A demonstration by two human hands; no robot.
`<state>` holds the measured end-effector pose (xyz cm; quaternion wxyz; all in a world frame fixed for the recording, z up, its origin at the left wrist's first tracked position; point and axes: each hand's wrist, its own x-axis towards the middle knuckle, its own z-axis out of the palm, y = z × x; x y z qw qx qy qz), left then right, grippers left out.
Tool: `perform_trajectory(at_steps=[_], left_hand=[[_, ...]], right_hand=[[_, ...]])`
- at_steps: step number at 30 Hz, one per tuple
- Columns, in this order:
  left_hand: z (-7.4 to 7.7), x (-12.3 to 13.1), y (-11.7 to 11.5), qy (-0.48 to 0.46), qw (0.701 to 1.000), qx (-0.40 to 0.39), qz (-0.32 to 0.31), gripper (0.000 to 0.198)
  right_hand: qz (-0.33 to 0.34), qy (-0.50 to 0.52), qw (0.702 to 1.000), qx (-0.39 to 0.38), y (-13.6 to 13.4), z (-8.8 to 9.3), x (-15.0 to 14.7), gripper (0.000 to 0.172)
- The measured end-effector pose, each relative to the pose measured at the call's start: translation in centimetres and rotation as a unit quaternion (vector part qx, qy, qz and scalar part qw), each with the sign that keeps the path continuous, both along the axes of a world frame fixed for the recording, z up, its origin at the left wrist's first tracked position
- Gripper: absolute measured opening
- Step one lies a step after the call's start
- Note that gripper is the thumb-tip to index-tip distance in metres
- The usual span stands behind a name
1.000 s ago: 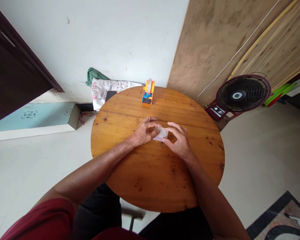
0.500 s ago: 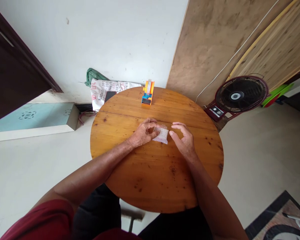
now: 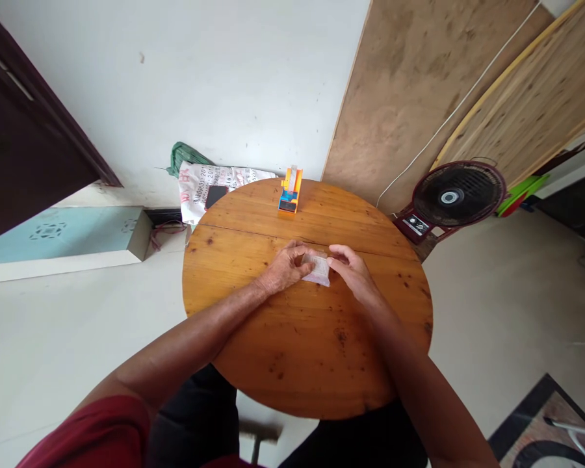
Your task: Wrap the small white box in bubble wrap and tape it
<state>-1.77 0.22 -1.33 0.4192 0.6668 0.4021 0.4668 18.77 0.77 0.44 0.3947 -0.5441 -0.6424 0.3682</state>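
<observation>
The right hand (image 3: 351,273), clear of it half a second earlier, is now brought back onto the 3 o'clock edge of the small translucent pinkish plastic packet (image 3: 318,268), fingers closed on it. The left hand (image 3: 285,268) is kept curled, pinching the 9 o'clock edge. The packet is held low over the middle of the round varnished wooden worktop (image 3: 312,351), gripped from both sides. An orange-and-blue plastic device (image 3: 289,190) stands at 12 o'clock, well apart. A dark floor fan (image 3: 455,195) is noted at 2 o'clock. No obstruction is found.

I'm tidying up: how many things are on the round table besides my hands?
2. A small pale packet, gripped by left hand and right hand; an orange-and-blue gadget at the far edge of the table. Hands may hide more.
</observation>
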Motion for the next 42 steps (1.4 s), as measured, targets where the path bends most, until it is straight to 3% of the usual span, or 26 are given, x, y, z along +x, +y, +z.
perform_trajectory(at_steps=[7,14,20,31,34,42], left_hand=[[-0.8,0.2,0.3,-0.012,1.000,-0.012,0.004,0.020],[-1.1,0.5,0.4,-0.050,0.998,-0.045,0.008,0.020],[-0.5,0.7,0.0,-0.048,0.997,-0.058,0.009,0.018],[-0.6,0.5,0.0,-0.066,0.996,-0.068,0.005,0.015],[-0.7,0.5,0.1,-0.078,0.994,-0.079,0.004,0.016],[-0.8,0.5,0.2,-0.057,0.996,-0.064,0.019,0.017]], right_hand=[[0.017,-0.053,0.998,-0.040,2.1,1.2,-1.5,0.034],[-0.014,-0.049,0.998,-0.033,4.1,0.7,-2.6,0.015],[-0.029,-0.002,0.999,-0.014,3.3,1.2,-2.6,0.024],[-0.028,0.117,0.991,-0.049,1.1,1.6,-3.0,0.015],[-0.014,0.122,0.992,-0.042,0.9,1.7,-2.6,0.015],[0.100,-0.010,0.994,0.037,0.7,2.6,-1.6,0.015]])
